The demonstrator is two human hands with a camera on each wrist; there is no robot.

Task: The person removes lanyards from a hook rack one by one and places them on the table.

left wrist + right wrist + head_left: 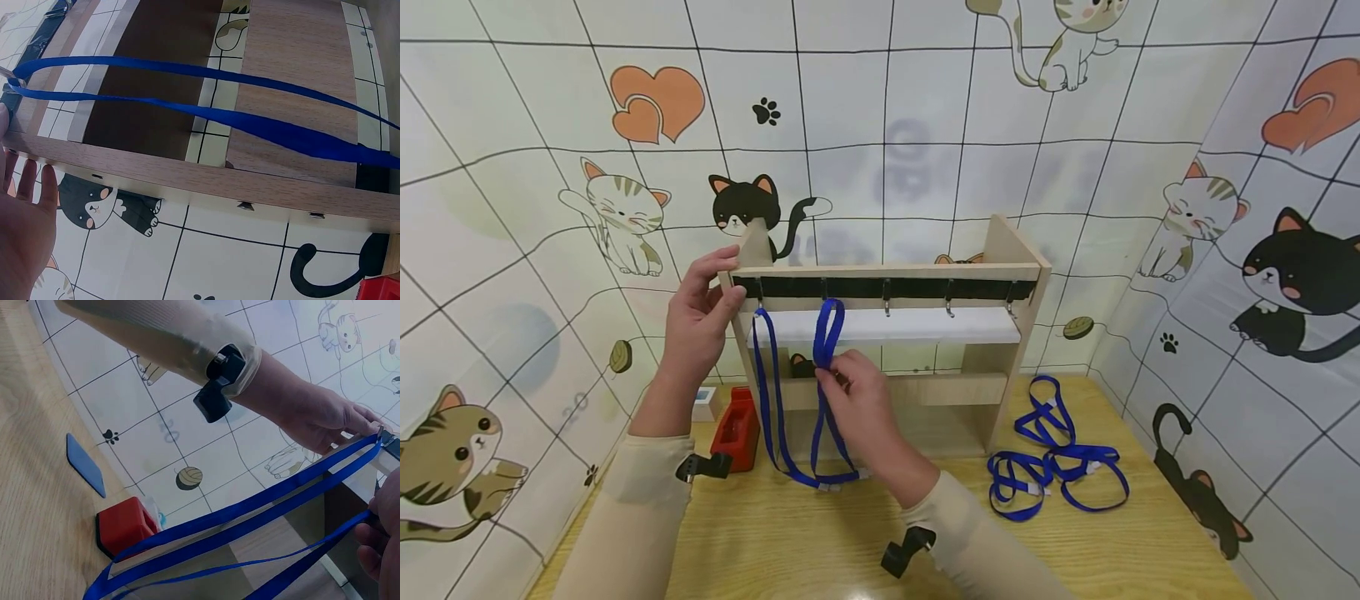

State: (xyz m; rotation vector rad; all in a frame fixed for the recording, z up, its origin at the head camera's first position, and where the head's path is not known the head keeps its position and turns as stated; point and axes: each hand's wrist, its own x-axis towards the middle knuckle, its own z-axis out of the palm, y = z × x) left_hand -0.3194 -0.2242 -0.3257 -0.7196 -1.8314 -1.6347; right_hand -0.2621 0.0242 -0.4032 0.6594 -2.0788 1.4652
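Pinched in my right hand (859, 392), low over the table (820, 542), is a blue strap (827, 350) looped over the second hook (824, 292) of the wooden rack (1000, 250). My left hand (696, 321) grips the rack's upper left corner. Another strap (767, 383) hangs from the first hook. More straps (1052, 467) lie piled to the right, a red block (733, 425) to the left.

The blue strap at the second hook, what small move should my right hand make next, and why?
Probably let go. The strap already loops over the second hook while the right hand pinches it just below. The left hand steadies the rack, one strap hangs on the first hook, and three hooks are bare, with more straps on the table.
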